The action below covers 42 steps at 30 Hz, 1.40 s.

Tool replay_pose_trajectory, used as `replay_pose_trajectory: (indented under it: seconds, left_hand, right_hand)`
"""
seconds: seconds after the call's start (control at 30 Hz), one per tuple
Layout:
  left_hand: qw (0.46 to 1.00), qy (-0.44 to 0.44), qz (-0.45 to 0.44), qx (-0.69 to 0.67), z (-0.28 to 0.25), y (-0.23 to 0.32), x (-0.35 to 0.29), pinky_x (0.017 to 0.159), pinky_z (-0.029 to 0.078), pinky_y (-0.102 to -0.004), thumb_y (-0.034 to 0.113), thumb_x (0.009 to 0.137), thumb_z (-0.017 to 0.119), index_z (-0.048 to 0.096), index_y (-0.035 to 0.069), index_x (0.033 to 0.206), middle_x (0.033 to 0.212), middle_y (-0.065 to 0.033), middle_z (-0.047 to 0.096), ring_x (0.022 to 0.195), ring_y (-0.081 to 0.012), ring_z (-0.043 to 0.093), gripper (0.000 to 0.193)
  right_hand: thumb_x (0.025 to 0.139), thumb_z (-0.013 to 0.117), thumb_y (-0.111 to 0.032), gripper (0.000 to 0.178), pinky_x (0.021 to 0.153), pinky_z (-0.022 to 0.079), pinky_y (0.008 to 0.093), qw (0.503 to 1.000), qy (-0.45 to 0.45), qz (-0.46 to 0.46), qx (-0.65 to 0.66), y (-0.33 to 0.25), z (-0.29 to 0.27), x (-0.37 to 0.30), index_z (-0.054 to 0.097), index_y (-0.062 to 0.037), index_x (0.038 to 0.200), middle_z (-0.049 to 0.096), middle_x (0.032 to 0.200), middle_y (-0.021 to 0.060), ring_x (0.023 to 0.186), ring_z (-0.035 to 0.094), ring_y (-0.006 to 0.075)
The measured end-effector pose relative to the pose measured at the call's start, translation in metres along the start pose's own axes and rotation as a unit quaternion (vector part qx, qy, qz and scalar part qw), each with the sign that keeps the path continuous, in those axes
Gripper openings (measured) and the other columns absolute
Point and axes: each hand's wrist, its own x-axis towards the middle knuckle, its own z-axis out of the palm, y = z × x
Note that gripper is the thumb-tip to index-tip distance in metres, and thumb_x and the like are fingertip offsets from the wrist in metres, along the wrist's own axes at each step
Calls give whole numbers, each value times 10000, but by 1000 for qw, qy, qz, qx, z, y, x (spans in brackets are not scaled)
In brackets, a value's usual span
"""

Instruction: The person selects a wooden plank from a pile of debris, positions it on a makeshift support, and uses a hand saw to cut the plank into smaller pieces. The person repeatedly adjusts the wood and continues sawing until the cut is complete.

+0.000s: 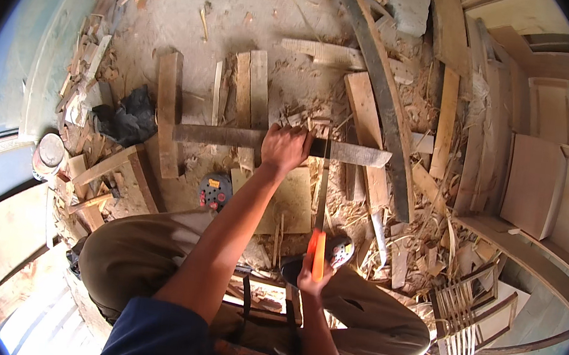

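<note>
A long, narrow wooden board (219,135) lies crosswise in front of me over other timber pieces. My left hand (285,148) is closed over its middle, fingers wrapped round the far edge. In my right hand (312,281) is the orange handle of a handsaw (319,254), gripped close to my body. The saw's thin blade (322,199) points away from me and crosses the board just right of my left hand. How deep the blade sits in the wood cannot be made out.
Beneath the board are a left timber block (166,113) and a right timber piece (369,145). A long curved plank (382,77) lies at right. Wood shavings (357,216) and offcuts litter the floor. A black plastic bag (128,116) and a white bucket (50,153) are at left.
</note>
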Motion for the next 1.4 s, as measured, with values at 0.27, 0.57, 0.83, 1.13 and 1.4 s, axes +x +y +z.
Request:
replay_pose_trajectory:
  seconds: [0.27, 0.57, 0.83, 1.13, 1.4]
  left_hand:
    - [1000, -8, -9, -14, 2, 1, -6, 741, 482, -408, 318, 1021, 511, 686, 90, 755, 750, -95, 728, 698, -257, 702, 392]
    - [1000, 1, 18, -13, 6, 10, 7, 725, 485, -428, 272, 994, 536, 674, 85, 739, 771, -111, 719, 728, -292, 697, 344]
    - [1000, 8, 13, -2, 6, 5, -2, 718, 482, -415, 310, 1014, 527, 670, 98, 721, 742, -83, 710, 714, -257, 693, 388]
    - [1000, -14, -8, 11, -2, 2, 3, 736, 479, -412, 298, 1015, 523, 671, 111, 768, 779, -77, 719, 751, -246, 696, 343]
    - [1000, 9, 1, 1, 5, 5, -1, 747, 475, -407, 301, 1022, 510, 677, 112, 784, 772, -75, 718, 728, -257, 697, 347]
  right_hand:
    - [882, 660, -189, 166, 539, 429, 335, 985, 45, 79, 144, 24, 15, 14, 611, -48, 810, 577, 699, 32, 573, 558, 178]
    - [908, 654, -235, 206, 484, 413, 299, 997, -7, 76, 22, 24, 14, 57, 614, -34, 886, 582, 673, 45, 520, 529, 182]
    - [906, 548, -323, 298, 464, 423, 322, 998, -23, -4, -51, 7, 10, 26, 611, -40, 837, 539, 606, 71, 497, 540, 197]
    - [814, 677, -145, 125, 510, 443, 314, 999, -26, -38, -13, -9, -17, -26, 634, -39, 764, 547, 584, 47, 522, 584, 167]
    - [854, 675, -168, 152, 539, 444, 296, 998, -1, 11, 60, -4, 19, 49, 617, -39, 799, 594, 677, 0, 571, 537, 106]
